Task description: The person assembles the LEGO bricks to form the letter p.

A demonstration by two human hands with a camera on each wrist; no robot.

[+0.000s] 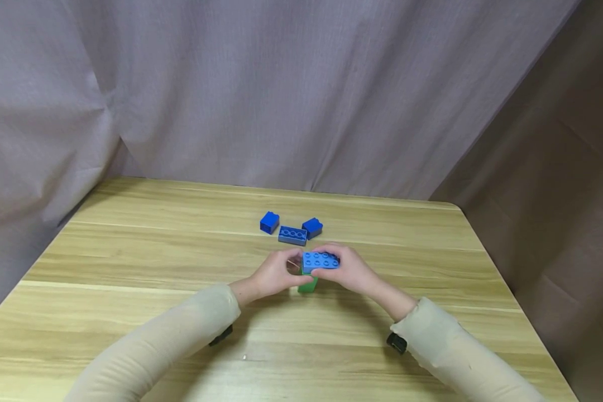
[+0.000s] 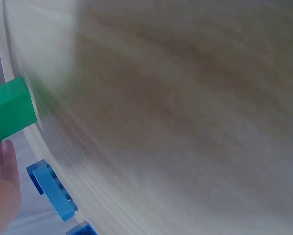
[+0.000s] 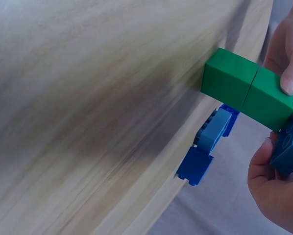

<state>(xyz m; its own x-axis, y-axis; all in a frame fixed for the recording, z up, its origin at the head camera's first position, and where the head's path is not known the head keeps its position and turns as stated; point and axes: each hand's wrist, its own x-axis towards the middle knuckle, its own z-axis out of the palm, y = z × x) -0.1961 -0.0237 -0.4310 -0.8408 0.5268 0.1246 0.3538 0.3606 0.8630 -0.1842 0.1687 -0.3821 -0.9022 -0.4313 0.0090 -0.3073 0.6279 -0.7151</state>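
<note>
Between pale sleeves (image 1: 173,335), a person's left grip (image 1: 273,273) curls round a green stack (image 1: 308,285), while the right grip (image 1: 350,269) pinches a blue brick (image 1: 314,263) at its top, over the wooden surface (image 1: 130,312). Steady handling would favor bracing the stack upright, keeping the brick level and square, and pressing straight down; whether it is fully seated cannot be told. The stack shows two smooth green blocks with a fine seam; the brick bears two rows of studs. Three loose blue bricks (image 1: 292,236) lie beyond, before a draped curtain (image 1: 281,95).
</note>
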